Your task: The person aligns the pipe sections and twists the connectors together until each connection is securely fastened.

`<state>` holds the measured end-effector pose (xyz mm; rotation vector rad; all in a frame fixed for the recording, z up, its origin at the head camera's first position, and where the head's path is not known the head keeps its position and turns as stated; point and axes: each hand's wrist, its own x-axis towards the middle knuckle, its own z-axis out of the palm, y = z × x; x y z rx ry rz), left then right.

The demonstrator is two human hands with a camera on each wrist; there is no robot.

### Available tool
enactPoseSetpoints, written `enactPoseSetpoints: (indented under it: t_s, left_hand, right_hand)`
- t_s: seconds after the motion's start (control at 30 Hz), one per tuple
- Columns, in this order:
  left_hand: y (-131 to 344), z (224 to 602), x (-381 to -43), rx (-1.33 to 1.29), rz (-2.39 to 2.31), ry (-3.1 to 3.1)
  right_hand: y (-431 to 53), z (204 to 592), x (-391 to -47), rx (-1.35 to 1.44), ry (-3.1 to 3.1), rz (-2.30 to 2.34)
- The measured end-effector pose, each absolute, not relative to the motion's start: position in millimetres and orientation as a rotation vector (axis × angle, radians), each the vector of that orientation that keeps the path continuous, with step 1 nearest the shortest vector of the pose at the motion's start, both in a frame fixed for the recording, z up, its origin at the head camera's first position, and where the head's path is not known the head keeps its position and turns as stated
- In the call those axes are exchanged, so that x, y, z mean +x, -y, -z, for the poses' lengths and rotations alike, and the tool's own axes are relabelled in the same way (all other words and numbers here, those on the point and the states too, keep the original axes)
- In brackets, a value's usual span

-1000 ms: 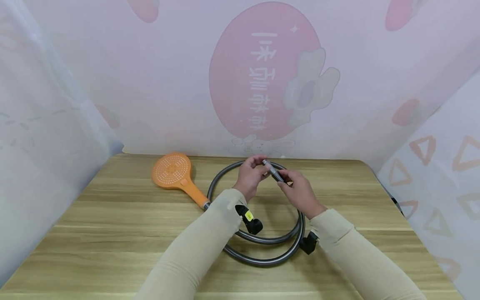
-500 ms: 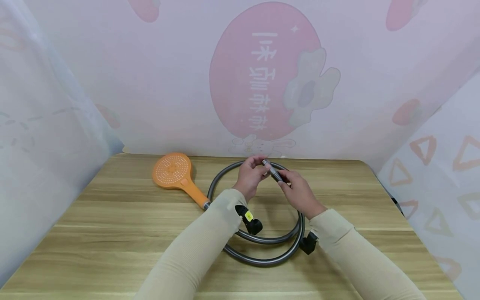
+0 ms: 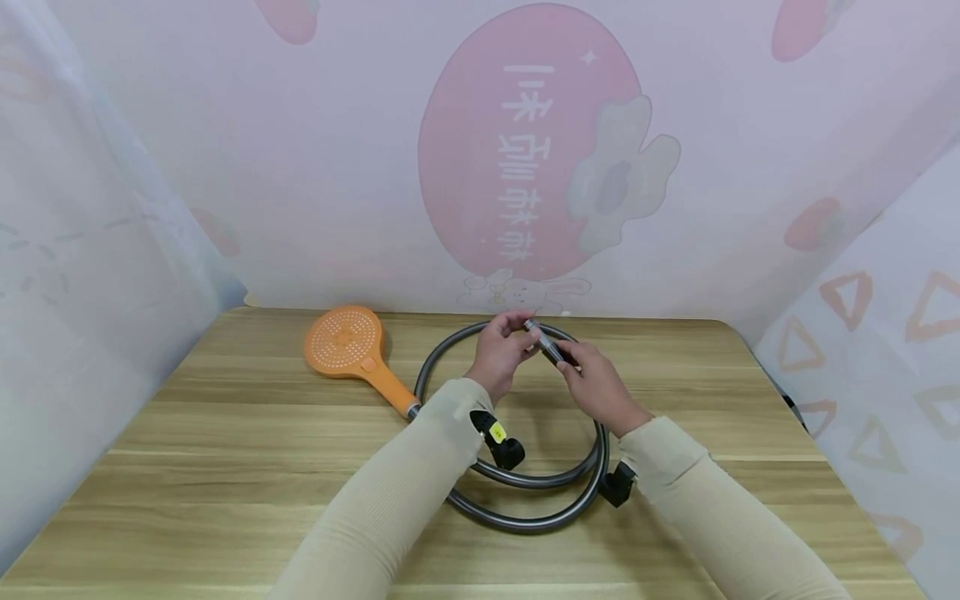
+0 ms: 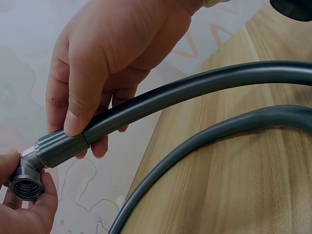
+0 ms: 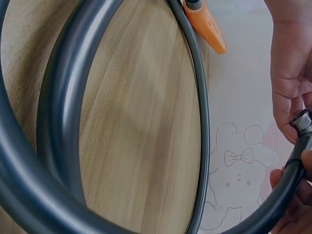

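Note:
A grey shower hose loops across the table, and its end is raised at the table's far side. At that end sits an angled metal fitting with a threaded opening. My left hand pinches this fitting between thumb and fingers. Just behind it, my right hand grips the hose's ribbed end sleeve, thumb on top and fingers beneath. The fitting and the sleeve are joined in line at an angle. An orange shower head lies to the left, fixed to the hose's other end.
The wooden table reaches back to a printed curtain with a pink strawberry picture. A black wrist camera hangs under my left sleeve, close above the coiled hose. Another black camera sits at my right wrist.
The fingers of my right hand have shifted slightly on the hose sleeve. My left hand, the shower head and the hose loops stay in place.

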<state>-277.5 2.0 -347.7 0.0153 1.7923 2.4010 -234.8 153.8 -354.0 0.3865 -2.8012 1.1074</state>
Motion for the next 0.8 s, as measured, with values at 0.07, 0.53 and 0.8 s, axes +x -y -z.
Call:
enactPoseSetpoints:
  t_s: [0.07,0.53,0.8]
  left_hand:
    - [-2.1,348.2,-277.6,0.016,-2.399,-1.789]
    - [0.0,347.0,-277.7,0.001,-2.389,-1.778]
    - [0.6,346.8,-276.8,0.005,-2.391,-1.769]
  right_hand:
    - [-154.4,354.1,-234.5,0.379,2.804,-1.111]
    - [-155.7,352.7,-232.2,0.300,2.771,-1.266]
    - [-155.0,353.8,-232.0,0.257,2.740,-1.193]
